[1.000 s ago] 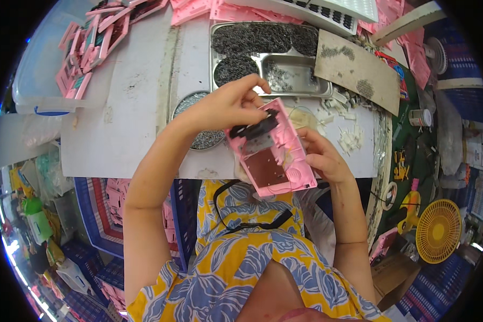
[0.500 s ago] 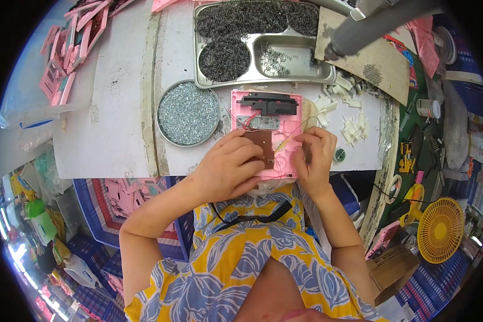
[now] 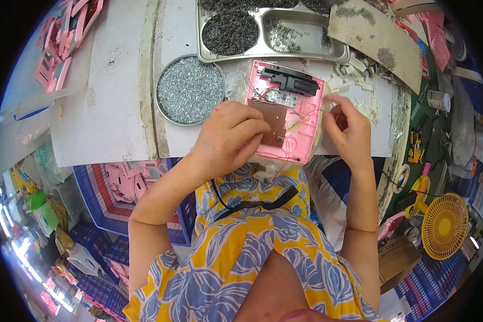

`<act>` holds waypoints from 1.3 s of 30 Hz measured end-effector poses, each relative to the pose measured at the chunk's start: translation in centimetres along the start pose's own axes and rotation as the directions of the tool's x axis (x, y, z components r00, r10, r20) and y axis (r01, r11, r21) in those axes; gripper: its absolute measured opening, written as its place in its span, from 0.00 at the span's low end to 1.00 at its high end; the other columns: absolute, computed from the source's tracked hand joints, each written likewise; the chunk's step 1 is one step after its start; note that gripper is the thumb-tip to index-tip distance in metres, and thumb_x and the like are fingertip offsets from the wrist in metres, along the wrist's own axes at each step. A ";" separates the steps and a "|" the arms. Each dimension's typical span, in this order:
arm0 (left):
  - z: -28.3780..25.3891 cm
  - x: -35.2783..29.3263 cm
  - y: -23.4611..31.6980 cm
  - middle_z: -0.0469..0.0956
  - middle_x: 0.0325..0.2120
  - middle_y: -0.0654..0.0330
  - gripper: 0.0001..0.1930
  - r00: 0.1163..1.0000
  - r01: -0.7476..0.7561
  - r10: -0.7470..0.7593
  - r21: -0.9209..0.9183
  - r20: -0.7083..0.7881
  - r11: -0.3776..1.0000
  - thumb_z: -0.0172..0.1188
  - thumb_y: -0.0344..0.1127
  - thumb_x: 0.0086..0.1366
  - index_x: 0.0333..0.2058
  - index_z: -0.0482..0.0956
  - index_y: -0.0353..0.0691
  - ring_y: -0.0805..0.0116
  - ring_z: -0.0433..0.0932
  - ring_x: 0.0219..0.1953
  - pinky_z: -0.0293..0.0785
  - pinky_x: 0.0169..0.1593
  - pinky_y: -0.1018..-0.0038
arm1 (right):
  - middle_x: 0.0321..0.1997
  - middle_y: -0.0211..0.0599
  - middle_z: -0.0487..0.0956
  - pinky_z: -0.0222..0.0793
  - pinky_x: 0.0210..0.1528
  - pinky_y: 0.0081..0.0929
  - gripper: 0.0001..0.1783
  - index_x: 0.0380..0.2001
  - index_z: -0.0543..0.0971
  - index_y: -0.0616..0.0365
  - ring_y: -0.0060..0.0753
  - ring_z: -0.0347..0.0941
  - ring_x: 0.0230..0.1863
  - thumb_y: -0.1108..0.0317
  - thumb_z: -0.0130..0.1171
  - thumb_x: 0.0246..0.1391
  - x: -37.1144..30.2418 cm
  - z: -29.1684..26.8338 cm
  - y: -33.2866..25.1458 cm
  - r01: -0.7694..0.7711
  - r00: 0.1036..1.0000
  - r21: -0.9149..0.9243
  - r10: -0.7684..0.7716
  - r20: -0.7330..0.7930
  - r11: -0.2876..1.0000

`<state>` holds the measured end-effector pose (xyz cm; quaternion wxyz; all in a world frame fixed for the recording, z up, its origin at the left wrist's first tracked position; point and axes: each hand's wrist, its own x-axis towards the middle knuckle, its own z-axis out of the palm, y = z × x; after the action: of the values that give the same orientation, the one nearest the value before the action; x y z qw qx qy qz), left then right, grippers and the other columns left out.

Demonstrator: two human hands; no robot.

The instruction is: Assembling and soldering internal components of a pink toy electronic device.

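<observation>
A pink plastic casing [image 3: 304, 140] lies tilted at the table's front edge, its inside facing up. It holds a brown circuit board [image 3: 273, 114], a silver metal plate [image 3: 282, 98], a long black part [image 3: 291, 80] and thin loose wires. My left hand [image 3: 228, 135] is over the board's left side, fingers curled together with the thumb underneath; what they pinch, if anything, is hidden. Just off the casing's right edge is my right hand [image 3: 351, 131], its thumb and index finger apart near the end of a thin wire [image 3: 312, 111].
A round dish of small silver screws [image 3: 190, 88] stands left of the casing. Behind is a metal tray [image 3: 311, 51] with dark springs. White plastic pieces [image 3: 367, 107] lie scattered at right. Below the table's left part sits a blue crate [image 3: 99, 212] with pink parts.
The casing has turned slightly clockwise and shifted right. My right hand has moved away from its inside, past its right edge. My left fingers have curled in. The grey overhead tool has left the view.
</observation>
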<state>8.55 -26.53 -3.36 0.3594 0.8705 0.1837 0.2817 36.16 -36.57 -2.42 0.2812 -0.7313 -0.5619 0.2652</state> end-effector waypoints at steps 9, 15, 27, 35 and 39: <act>2.5 1.7 2.5 0.74 0.34 0.65 0.12 0.936 -0.193 0.127 0.175 0.329 0.966 0.70 0.35 0.51 0.35 0.79 0.47 0.63 0.74 0.39 0.65 0.50 0.62 | 0.21 0.20 0.72 0.56 0.24 0.14 0.11 0.39 0.82 0.62 0.09 0.61 0.21 0.80 0.64 0.50 -4.5 -3.0 -4.6 -0.171 0.943 0.401 0.032 0.331 0.900; 2.8 -0.1 1.6 0.74 0.35 0.66 0.12 0.954 -0.177 0.143 0.110 0.265 0.978 0.71 0.38 0.52 0.35 0.79 0.48 0.64 0.74 0.40 0.64 0.50 0.60 | 0.23 0.19 0.74 0.57 0.25 0.13 0.11 0.39 0.81 0.62 0.08 0.62 0.23 0.80 0.65 0.50 -6.5 -2.3 -2.3 -0.222 0.962 0.481 0.110 0.251 0.848; 3.6 3.6 1.6 0.75 0.31 0.64 0.07 0.974 -0.007 -0.058 0.285 0.219 0.958 0.69 0.36 0.55 0.33 0.82 0.48 0.63 0.75 0.40 0.63 0.50 0.60 | 0.26 0.17 0.73 0.59 0.28 0.13 0.09 0.39 0.78 0.59 0.08 0.63 0.26 0.78 0.64 0.54 -1.5 -3.0 0.5 -0.203 0.979 0.458 0.171 0.110 0.865; 3.1 1.0 2.8 0.73 0.31 0.65 0.13 0.945 -0.184 0.118 0.198 0.305 0.963 0.68 0.34 0.53 0.39 0.84 0.48 0.65 0.73 0.36 0.62 0.51 0.62 | 0.24 0.27 0.77 0.68 0.25 0.22 0.10 0.34 0.80 0.56 0.22 0.72 0.21 0.77 0.67 0.47 -7.8 -0.6 -4.3 0.184 0.895 0.335 -0.299 0.332 0.924; 3.2 -0.1 1.8 0.74 0.32 0.67 0.14 0.919 -0.312 0.239 0.207 0.314 0.927 0.66 0.35 0.52 0.40 0.83 0.47 0.67 0.73 0.36 0.64 0.50 0.63 | 0.32 0.31 0.79 0.75 0.34 0.33 0.14 0.39 0.81 0.54 0.37 0.77 0.31 0.73 0.69 0.47 -7.0 -0.1 -5.0 0.195 0.899 0.429 -0.336 0.282 0.882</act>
<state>10.68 -29.44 -3.92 0.2245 0.9575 0.0394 0.1765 31.28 -42.36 1.67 0.3512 -0.5163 -0.6346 0.4554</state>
